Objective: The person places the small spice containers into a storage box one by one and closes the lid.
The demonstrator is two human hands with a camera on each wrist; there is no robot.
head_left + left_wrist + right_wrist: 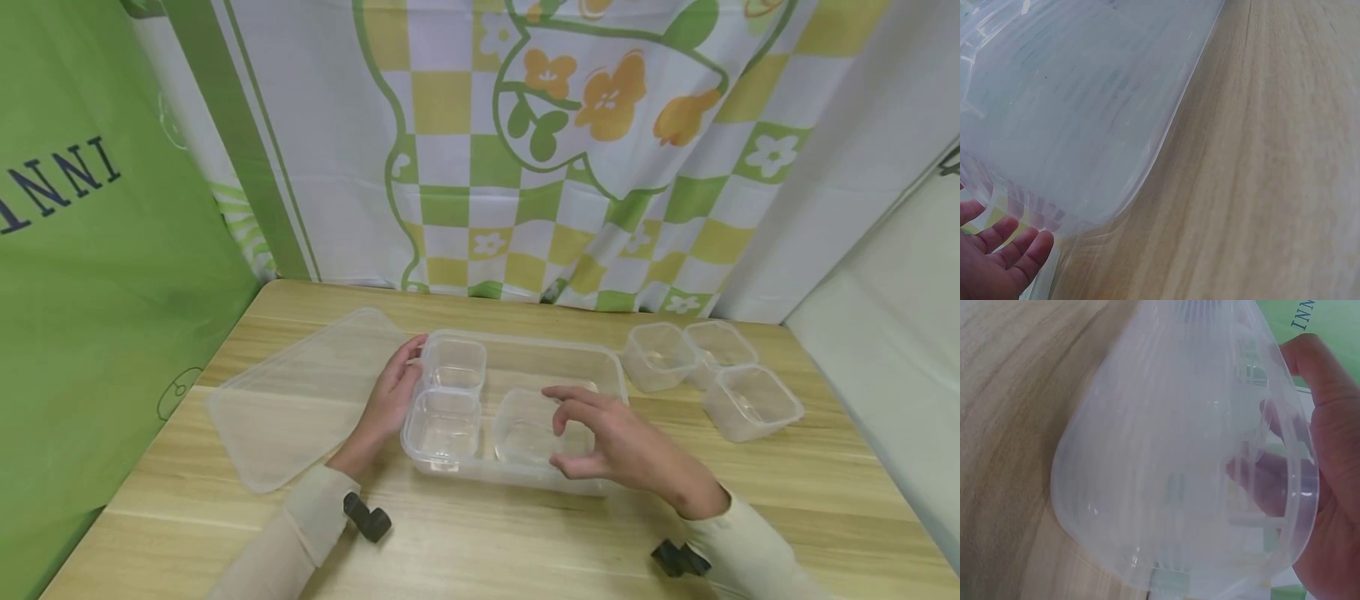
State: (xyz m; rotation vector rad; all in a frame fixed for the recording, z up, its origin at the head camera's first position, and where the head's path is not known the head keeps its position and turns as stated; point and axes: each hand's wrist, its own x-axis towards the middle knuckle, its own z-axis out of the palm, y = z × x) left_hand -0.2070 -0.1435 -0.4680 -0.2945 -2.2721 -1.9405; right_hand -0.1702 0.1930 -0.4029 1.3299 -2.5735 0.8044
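Note:
On the table stands a large clear plastic box (517,472), with two small square containers (447,421) side by side in its left end. A third small clear container (517,429) is inside the box, right of them. My right hand (622,442) reaches over the near rim and grips that third container, thumb on the near side and bent fingers on the far side. Through the plastic, the right wrist view shows these fingers (1257,481). My left hand (392,387) rests at the box's left end, its nearly straight fingers (1032,256) against the outer wall.
A flat translucent lid (300,408) lies to the left of the box. Three small clear containers (750,408) stand close together at the right. Behind the wooden table (480,554) hangs a patterned curtain (555,200); green cloth (112,275) hangs at the left.

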